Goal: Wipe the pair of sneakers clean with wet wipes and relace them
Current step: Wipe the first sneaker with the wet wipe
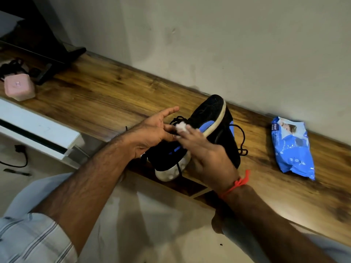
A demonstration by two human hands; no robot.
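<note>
Now pinching a small crumpled white wet wipe [179,128] at the fingertips of the right hand [207,150], pressing it against the side of the black mesh sneaker with blue trim and a white sole [207,114]. Steadying that sneaker with the left hand [150,131], thumb and lower fingers curling onto its upper while the index finger is pointing out straight. Tilting the shoe up on its heel at the front edge of the brown wood-grain bench [106,92], toe pointing toward the pale wall [228,44]. Trailing loose black laces [241,137] over the second black sneaker [229,141], lying just behind and partly hidden. Wearing a red thread [235,184] round the right wrist. Resting well apart to the right, a blue wet-wipe packet [292,147] on the bench near the wall. Sitting far left on the bench, a pink box [19,88] beside tangled black cables [11,67].
</note>
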